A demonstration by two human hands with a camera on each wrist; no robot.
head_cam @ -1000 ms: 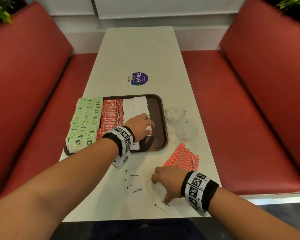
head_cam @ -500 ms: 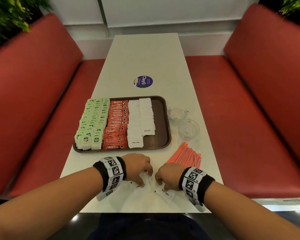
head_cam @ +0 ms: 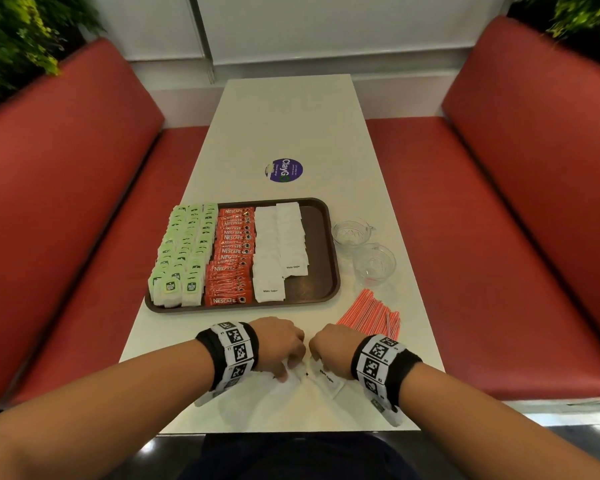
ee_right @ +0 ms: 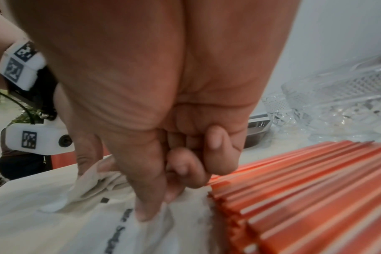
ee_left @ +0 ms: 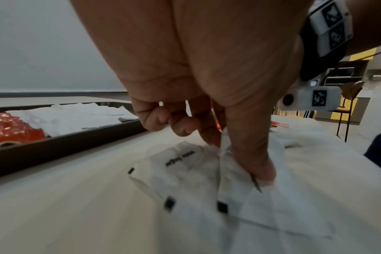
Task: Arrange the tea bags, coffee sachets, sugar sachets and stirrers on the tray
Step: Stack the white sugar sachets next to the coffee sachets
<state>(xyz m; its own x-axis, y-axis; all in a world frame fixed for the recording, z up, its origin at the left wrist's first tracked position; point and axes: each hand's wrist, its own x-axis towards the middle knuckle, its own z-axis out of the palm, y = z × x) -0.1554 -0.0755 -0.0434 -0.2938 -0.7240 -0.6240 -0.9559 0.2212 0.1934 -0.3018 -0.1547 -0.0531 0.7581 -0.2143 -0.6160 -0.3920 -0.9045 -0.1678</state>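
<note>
A brown tray (head_cam: 331,244) holds rows of green tea bags (head_cam: 184,247), red coffee sachets (head_cam: 232,254) and white sugar sachets (head_cam: 278,244). Loose white sugar sachets (head_cam: 326,375) lie on the table near its front edge. My left hand (head_cam: 281,344) pinches one sugar sachet (ee_left: 235,165) between thumb and fingers, with another sachet (ee_left: 180,165) flat beside it. My right hand (head_cam: 329,344) pinches the edge of a sugar sachet (ee_right: 128,223) with its other fingers curled. Orange stirrers (head_cam: 371,311) lie in a pile just right of my right hand.
Two clear glass cups (head_cam: 350,233) (head_cam: 374,265) stand right of the tray. A purple round sticker (head_cam: 284,170) sits mid-table. Red bench seats (head_cam: 465,237) flank the white table (head_cam: 291,116) on both sides.
My left hand has left the tray's sugar row and come down to the loose sachets by the front edge, beside the right hand. Both hands now pinch sachets.
</note>
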